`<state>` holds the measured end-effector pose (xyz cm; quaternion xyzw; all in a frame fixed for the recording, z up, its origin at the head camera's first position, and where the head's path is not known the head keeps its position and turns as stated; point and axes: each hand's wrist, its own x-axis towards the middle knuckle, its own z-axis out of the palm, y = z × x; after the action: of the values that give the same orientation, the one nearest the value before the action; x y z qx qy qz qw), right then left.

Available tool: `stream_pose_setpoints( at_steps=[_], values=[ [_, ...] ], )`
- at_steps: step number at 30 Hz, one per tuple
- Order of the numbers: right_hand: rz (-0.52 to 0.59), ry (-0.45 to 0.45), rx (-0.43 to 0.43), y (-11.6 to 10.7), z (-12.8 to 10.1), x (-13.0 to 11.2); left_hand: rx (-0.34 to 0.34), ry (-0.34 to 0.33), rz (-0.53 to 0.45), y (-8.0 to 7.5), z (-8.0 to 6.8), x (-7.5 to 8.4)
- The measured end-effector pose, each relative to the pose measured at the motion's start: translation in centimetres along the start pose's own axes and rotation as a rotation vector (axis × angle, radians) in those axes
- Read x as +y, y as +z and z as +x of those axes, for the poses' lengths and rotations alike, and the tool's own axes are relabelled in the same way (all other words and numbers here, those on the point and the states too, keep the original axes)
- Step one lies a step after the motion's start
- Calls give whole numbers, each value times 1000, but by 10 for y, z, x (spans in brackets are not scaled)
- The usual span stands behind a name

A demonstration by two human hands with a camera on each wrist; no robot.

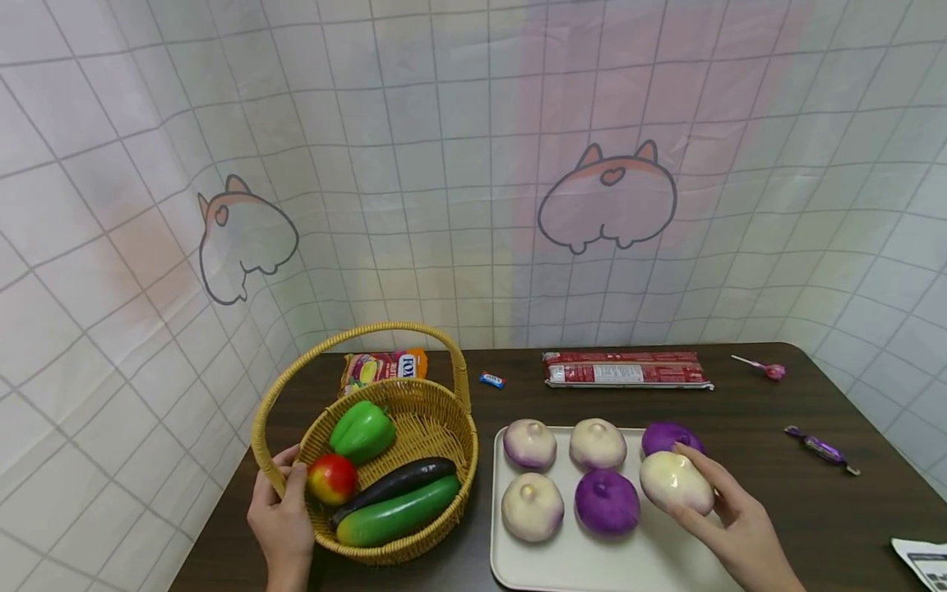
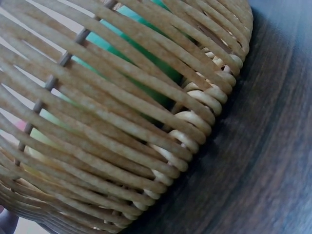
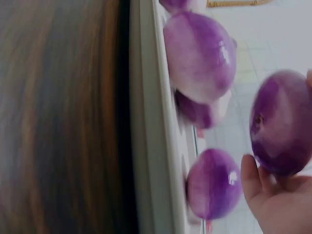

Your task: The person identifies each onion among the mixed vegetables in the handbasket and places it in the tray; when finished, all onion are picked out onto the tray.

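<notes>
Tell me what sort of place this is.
Probably a staged tabletop set rather than a real kitchen: a dark wooden table backed by a cartoon-printed grid curtain, with glossy, toy-looking vegetables in a wicker basket and onions on a white tray.

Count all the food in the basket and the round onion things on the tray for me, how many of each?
In the basket:
Green pepper: 1
Apple: 1
Eggplant: 1
Cucumber: 1

On the tray:
Onions, five lying there and one gripped by the right hand: 6

Total: 10
</notes>
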<state>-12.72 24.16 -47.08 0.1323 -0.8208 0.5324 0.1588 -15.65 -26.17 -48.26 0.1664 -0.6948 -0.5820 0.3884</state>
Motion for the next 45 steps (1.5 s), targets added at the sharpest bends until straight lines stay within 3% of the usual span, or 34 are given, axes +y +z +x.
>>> stream_pose_setpoints(
  at_steps=[11, 22, 33, 45],
  values=[
    [-64, 159, -72, -23, -11, 9, 9, 16, -4, 2, 0, 1],
    [-151, 159, -93, -31, -14, 22, 4, 13, -9, 3, 1, 0],
    [-262, 68, -95, -28, -13, 32, 20, 11, -16, 2, 1, 1],
    [-346, -91, -72, -23, -14, 44, 6, -29, -2, 0, 1, 0]
  ],
)
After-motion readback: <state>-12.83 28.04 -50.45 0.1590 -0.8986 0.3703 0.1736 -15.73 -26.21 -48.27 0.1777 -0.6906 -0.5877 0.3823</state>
